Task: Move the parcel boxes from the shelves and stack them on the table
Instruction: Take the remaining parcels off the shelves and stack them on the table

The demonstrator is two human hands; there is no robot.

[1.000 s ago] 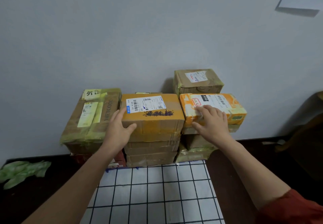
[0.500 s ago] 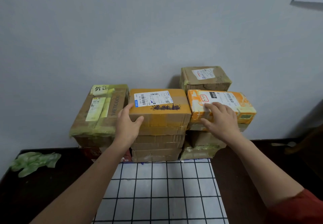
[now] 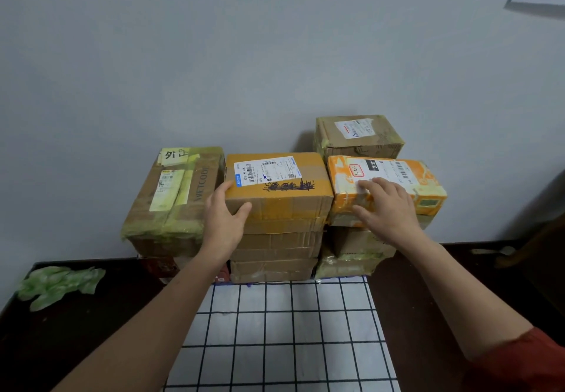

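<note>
Several taped parcel boxes stand stacked against the wall on the table. My left hand (image 3: 224,220) grips the front left corner of the top brown box with the white label (image 3: 284,189) on the middle stack, thumb on its front face and fingers down its left side. My right hand (image 3: 388,205) lies flat with spread fingers on the orange box (image 3: 394,174) that tops the right stack. A small brown box (image 3: 357,134) sits higher behind the orange one. A larger box with green tape (image 3: 174,196) stands on the left.
A white cloth with a black grid (image 3: 284,330) covers the middle of the dark table (image 3: 76,345) in front of the stacks. Crumpled green plastic (image 3: 58,284) lies at the far left. A dark piece of furniture (image 3: 544,238) stands at the right edge.
Both hands keep their places on the same two boxes, and the boxes have not shifted. Only my view has drifted slightly.
</note>
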